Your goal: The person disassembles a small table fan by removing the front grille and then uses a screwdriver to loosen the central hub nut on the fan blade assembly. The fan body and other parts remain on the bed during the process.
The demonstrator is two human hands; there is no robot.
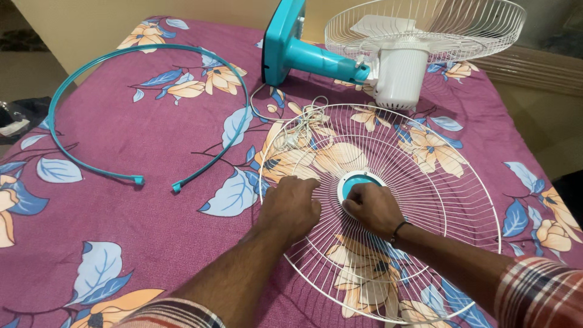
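Observation:
A round white wire fan guard (437, 182) lies flat on a purple flowered bedsheet (133, 121). At its middle is a white and teal hub cap (358, 181). My right hand (373, 208) is curled around the near edge of that cap, a dark band on its wrist. My left hand (290, 206) rests knuckles up on the guard's left wires, fingers bent down onto them. Both sleeves are plaid.
A teal fan stand (297, 51) lies on its side at the back, joined to a white motor housing (399, 78) and the rear wire guard (425, 27). A white power cord (297, 121) is coiled nearby. A teal split rim ring (146, 109) lies at the left.

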